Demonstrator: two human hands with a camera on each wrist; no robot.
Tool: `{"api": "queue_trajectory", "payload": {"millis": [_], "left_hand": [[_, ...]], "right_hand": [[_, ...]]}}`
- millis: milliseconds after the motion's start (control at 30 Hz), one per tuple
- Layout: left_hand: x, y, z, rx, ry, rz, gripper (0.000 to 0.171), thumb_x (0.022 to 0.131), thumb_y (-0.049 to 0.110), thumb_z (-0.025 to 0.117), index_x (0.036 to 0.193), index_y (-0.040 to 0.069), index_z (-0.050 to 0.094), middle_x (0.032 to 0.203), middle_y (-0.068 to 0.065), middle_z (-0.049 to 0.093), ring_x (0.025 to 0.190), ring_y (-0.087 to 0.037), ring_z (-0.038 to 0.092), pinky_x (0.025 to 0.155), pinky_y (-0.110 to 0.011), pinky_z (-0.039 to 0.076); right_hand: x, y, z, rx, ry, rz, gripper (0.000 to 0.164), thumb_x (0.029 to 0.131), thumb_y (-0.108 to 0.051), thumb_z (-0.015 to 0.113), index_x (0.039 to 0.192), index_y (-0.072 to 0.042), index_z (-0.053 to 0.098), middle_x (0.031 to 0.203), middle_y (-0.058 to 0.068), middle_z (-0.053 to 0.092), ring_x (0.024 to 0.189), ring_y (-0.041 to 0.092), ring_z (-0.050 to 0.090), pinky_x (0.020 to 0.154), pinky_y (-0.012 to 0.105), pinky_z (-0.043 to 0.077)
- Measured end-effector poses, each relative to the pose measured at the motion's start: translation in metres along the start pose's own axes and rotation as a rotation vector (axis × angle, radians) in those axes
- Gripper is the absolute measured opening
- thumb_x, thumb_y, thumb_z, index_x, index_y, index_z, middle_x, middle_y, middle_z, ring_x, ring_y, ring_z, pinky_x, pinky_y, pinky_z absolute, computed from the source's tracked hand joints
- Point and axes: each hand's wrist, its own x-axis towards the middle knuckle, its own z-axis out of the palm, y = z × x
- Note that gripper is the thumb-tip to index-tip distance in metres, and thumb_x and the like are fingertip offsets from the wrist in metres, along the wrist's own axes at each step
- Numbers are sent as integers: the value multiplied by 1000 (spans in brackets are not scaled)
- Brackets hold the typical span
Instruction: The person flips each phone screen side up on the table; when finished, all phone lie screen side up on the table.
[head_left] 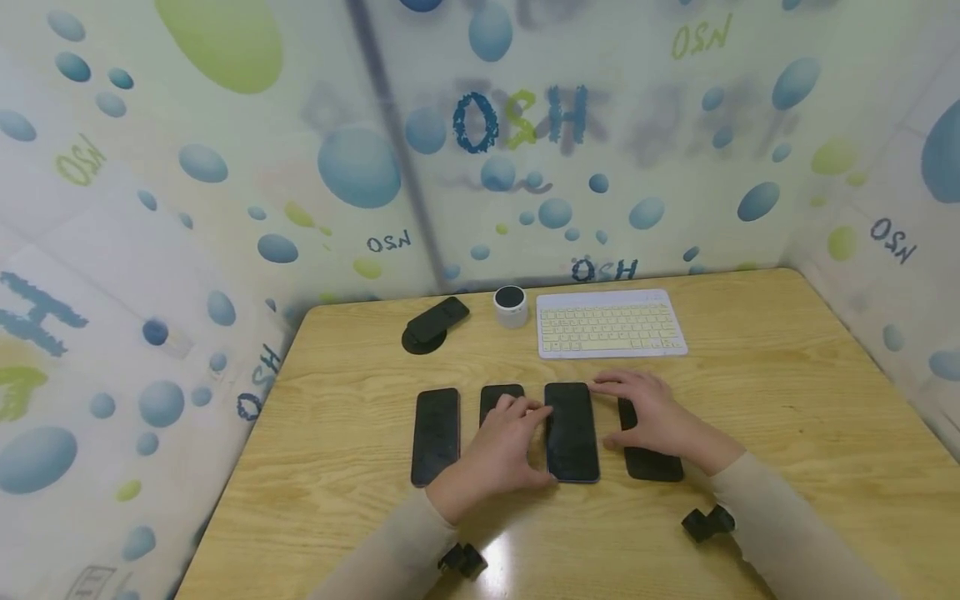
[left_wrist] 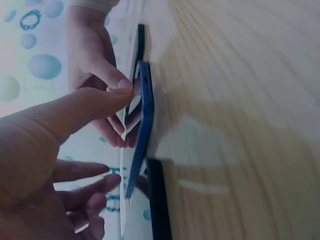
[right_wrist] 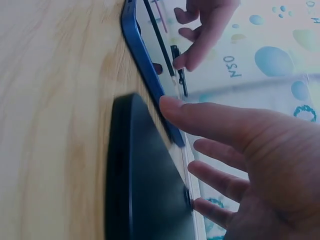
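A black-screened smartphone with blue edges (head_left: 572, 433) lies face up on the wooden table. My left hand (head_left: 506, 446) reaches along its left side, thumb by the near corner and fingers by the upper left edge, loosely spread. Over the rightmost smartphone (head_left: 654, 465) hovers my right hand (head_left: 652, 412), hiding its upper part. Its fingers (right_wrist: 220, 182) are apart, and the thumb points toward the blue-edged phone. Further left lie another dark smartphone (head_left: 435, 437) and one partly hidden behind my left hand (head_left: 491, 398).
Behind the phones, a white keyboard (head_left: 611, 325) lies at the back of the wooden table (head_left: 337, 433). Left of it stand a small white cylinder with a black top (head_left: 512, 308) and a black tilted object on a round base (head_left: 435, 321). A patterned curtain (head_left: 360, 167) borders the table.
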Motion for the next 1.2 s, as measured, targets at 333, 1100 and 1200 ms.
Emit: {"api": "queue_trajectory", "payload": {"millis": [333, 1100, 1200], "left_hand": [[21, 24, 5, -62, -5, 147, 78, 82, 53, 84, 147, 17, 58, 146, 3, 57, 121, -16, 47, 105, -31, 44], [61, 54, 29, 32, -31, 103, 73, 77, 63, 84, 140, 30, 64, 144, 12, 59, 118, -12, 44, 92, -28, 39], [62, 59, 30, 38, -19, 82, 76, 75, 63, 85, 140, 30, 64, 143, 12, 59, 118, -12, 44, 93, -28, 39]], "right_hand": [[-27, 29, -20, 3, 55, 46, 60, 84, -29, 86, 138, -9, 66, 147, 19, 57, 137, 48, 44, 107, 72, 26], [-54, 69, -38, 51, 40, -44, 61, 81, -20, 88, 137, -8, 66, 146, 16, 57, 135, 45, 47, 103, 69, 37], [-55, 68, -39, 41, 36, -36, 63, 80, -20, 89, 137, -7, 66, 146, 16, 57, 134, 46, 48, 102, 69, 38]]}}
